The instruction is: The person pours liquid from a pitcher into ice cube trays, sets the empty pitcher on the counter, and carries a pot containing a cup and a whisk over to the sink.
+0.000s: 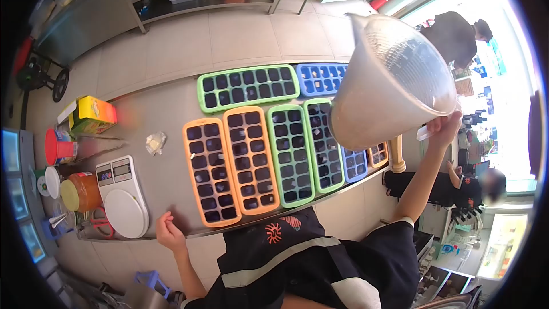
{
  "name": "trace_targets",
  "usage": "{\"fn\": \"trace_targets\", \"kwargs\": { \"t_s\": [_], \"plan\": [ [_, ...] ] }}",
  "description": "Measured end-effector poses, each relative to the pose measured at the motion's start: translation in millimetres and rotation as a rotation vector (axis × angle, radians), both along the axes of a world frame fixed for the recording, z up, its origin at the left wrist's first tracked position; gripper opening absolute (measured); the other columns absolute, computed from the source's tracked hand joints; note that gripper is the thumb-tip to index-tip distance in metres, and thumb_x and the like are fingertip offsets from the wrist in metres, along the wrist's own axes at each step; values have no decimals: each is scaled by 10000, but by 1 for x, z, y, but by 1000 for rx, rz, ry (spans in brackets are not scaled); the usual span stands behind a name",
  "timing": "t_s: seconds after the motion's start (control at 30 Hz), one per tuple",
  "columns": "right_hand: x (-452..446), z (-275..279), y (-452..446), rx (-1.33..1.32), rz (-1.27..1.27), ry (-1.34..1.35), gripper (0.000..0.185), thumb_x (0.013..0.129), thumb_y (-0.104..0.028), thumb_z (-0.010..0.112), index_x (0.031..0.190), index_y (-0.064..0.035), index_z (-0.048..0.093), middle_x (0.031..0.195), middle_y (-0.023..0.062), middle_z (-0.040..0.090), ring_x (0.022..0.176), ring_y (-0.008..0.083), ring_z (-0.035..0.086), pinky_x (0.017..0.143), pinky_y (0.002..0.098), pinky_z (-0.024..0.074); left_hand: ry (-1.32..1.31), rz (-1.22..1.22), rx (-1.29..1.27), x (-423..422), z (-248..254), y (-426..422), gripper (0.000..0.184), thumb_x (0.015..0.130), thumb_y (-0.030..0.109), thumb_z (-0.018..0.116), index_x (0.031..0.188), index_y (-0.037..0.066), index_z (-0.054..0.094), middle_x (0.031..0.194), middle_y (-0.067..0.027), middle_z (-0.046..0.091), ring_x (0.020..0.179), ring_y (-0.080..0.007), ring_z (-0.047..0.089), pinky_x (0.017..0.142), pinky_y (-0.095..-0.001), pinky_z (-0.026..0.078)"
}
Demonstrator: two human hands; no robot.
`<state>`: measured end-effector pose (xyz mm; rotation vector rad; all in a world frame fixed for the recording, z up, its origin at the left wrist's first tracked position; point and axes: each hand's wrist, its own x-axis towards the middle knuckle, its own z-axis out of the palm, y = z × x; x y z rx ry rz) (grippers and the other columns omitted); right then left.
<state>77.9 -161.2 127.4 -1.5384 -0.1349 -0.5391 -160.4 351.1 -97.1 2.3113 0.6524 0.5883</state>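
Note:
My right hand (445, 126) is closed around the handle of a large translucent plastic measuring jug (366, 86), raised and tilted over the right part of the table. Below and beside it lie the ice cube trays: two orange trays (233, 160), two upright green trays (313, 131), a green tray (201, 88) lying crosswise, and a blue tray (299, 72) partly hidden by the jug. Dark cells fill the trays, with small pale bits in some. My left hand (170, 232) hangs at the table's front edge, fingers loosely curled and holding nothing.
A white kitchen scale (127, 209), red-handled scissors (102, 223), an orange-filled jar (86, 191), a red-lidded container (60, 146) and a yellow box (94, 115) stand at left. A crumpled wrapper (155, 143) lies mid-table. Other people (452, 37) are at the right.

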Motion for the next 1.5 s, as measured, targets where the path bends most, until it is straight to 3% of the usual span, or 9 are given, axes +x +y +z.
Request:
{"fn": "trace_targets", "kwargs": {
  "t_s": [0.03, 0.13, 0.17, 0.23, 0.33, 0.47, 0.77, 1.03, 1.5],
  "plan": [
    [1, 6, -1, 3, -8, -4, 490, 797, -433, 452, 887, 48, 479, 426, 0, 346, 323, 83, 326, 310, 202, 253, -4, -8, 3, 0, 0, 0, 186, 706, -41, 392, 784, 7, 555, 656, -81, 529, 584, -180, 513, 532, -263, 407],
    [7, 22, 1, -609, -78, 104, 347, 799, -288, 481, 673, 26, 557, 418, 4, 428, 342, 62, 379, 322, 203, 257, 76, -7, 22, -2, -3, 1, 163, 725, -15, 401, 784, 5, 551, 678, -80, 538, 596, -177, 523, 537, -262, 408],
    [13, 27, 7, -607, -80, 105, 347, 799, -288, 481, 673, 26, 557, 418, 4, 428, 342, 62, 379, 322, 203, 257, 76, -9, 24, 0, -2, -1, 163, 725, -15, 401, 784, 5, 551, 678, -80, 538, 596, -177, 523, 537, -262, 408],
    [27, 32, 22, -1001, 48, 195, 281, 744, -222, 559, 652, 42, 581, 407, 41, 460, 347, 83, 423, 342, 226, 302, 77, -5, 0, 2, 0, -3, 131, 736, 10, 408, 753, 14, 538, 661, -67, 529, 567, -170, 501, 512, -260, 389],
    [49, 22, 32, -1177, 122, 83, 245, 676, -189, 629, 692, 52, 592, 424, 100, 477, 341, 142, 452, 372, 255, 344, 184, -35, 64, 1, 1, -1, 105, 747, 51, 417, 717, 31, 516, 634, -55, 510, 520, -160, 461, 475, -255, 349],
    [68, 18, 41, -1344, 203, 176, 298, 647, -230, 653, 661, 59, 580, 430, 157, 438, 343, 239, 445, 397, 277, 367, 230, -51, 78, 2, 3, 0, 101, 751, 85, 426, 693, 41, 496, 613, -51, 490, 489, -155, 425, 453, -251, 314],
    [101, 3, 53, -1365, 292, 166, 312, 641, -246, 659, 610, 49, 565, 416, 159, 420, 356, 274, 442, 391, 291, 364, 331, -43, 43, 2, -1, 6, 150, 755, 140, 437, 651, 43, 483, 511, -55, 451, 433, -174, 406, 436, -268, 315],
    [110, 3, 66, -1481, 338, 173, 322, 641, -263, 663, 598, 40, 564, 413, 156, 423, 362, 279, 446, 397, 305, 369, 465, -78, 99, 4, -2, 8, 240, 738, 185, 469, 569, 20, 427, 425, -100, 340, 367, -195, 343, 387, -324, 237],
    [113, 5, 72, -1512, 358, 194, 328, 647, -272, 652, 625, 47, 574, 440, 157, 454, 380, 272, 461, 409, 299, 374, 505, -56, 88, 8, 5, 5, 249, 742, 179, 467, 563, 15, 411, 418, -103, 332, 360, -201, 324, 387, -329, 229]
  ]
}}
